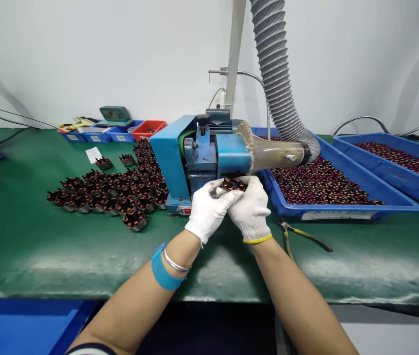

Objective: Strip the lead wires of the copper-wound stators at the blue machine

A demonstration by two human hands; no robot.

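Note:
Both my hands wear white knit gloves and meet in front of a blue bench machine. Together they hold one round copper-wound coil part just under the machine's front. My left hand grips the part from the left, fingers closed around it. Fingers curled, my right hand closes on it from the right. A blue band and a metal bracelet sit on my left wrist.
Several finished coil parts lie spread on the green mat to the left. A blue tray full of coil parts stands at the right, with a second tray beyond. Yellow-handled pliers lie near my right wrist. A ribbed hose feeds the machine.

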